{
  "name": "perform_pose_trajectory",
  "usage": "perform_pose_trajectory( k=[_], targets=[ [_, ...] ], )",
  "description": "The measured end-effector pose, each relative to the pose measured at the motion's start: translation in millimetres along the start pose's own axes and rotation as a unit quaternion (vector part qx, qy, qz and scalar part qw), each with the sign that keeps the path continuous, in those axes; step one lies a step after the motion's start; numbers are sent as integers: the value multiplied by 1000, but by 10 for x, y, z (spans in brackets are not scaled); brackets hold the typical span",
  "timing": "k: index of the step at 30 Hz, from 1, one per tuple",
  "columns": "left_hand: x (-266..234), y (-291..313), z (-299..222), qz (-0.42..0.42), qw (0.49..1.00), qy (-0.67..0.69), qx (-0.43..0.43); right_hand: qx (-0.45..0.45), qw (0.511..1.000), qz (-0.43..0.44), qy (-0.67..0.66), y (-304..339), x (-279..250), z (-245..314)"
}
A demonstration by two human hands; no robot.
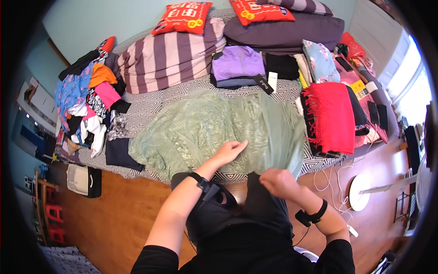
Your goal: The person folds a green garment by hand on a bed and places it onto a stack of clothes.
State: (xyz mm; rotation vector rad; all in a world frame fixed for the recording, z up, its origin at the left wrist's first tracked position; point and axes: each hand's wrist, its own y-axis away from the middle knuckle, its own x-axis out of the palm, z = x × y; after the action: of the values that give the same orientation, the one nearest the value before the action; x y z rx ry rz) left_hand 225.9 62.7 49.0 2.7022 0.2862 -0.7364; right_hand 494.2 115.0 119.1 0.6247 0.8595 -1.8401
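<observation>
A sheer pale-green fabric piece (205, 116) with a shiny leaf-like pattern lies spread across the bed in front of me, its near edge at my knees. My left hand (232, 153) rests over its middle, fingers stretched out and palm turned inward, holding nothing. My right hand (279, 183) is curled closed beside the fabric's near right edge, above my knee. Whatever its fingers may pinch is hidden. Black bands with small devices circle both wrists.
A tangled clothes heap (89, 98) lies at left, beside a folded dark cloth (122, 153). A folded purple jacket (237, 63) and a red fringed scarf (333, 116) lie behind and right. A white fan base (360, 192) and cables occupy the floor at right.
</observation>
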Motion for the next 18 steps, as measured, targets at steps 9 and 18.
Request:
perform_pose_trajectory(
  k=[9, 18],
  targets=[
    [236, -29, 79, -93, 995, 24, 2, 30, 996, 52, -70, -23, 282, 113],
    [-929, 978, 214, -288, 731, 618, 23, 290, 949, -33, 120, -117, 256, -1047]
  ],
)
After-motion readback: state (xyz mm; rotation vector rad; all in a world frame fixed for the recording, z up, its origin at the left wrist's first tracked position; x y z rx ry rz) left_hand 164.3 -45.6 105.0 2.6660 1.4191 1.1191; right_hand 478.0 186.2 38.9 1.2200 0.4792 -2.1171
